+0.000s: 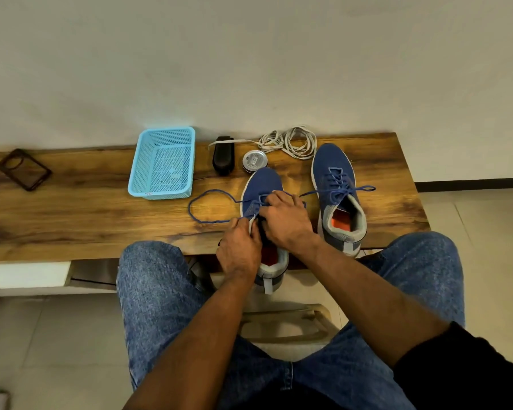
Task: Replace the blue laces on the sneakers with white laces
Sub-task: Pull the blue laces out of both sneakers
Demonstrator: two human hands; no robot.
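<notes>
- The near blue sneaker (259, 190) lies at centre frame on the wooden bench (71, 214), toe towards the wall and heel overhanging the near edge, so its long axis runs up and down the frame.
- Its blue lace (203, 202) is partly drawn out: one loop trails across the wood to the left, and a strand runs right towards the second sneaker.
- The left hand (240, 250) is curled at the left side of the shoe's throat, and its fingertips appear to pinch the lace beside the eyelets.
- The right hand (288, 220) is curled over the lacing zone from the right, seemingly gripping the lace there; the exact pinch is hidden by the knuckles.
- The remaining crossings lie just above both hands, towards the toe; the right hand is judged the nearer to them, so pulls would likely run up and outward.
- The second sneaker (336, 196) stands just to the right, fully laced, which leaves little room there; open wood lies to the left.
- The white laces (290, 142) lie coiled at the far edge, upper centre.
- A light blue mesh basket (162, 164), a black brush (223, 156) and a round tin (254, 161) stand beyond the toe.
</notes>
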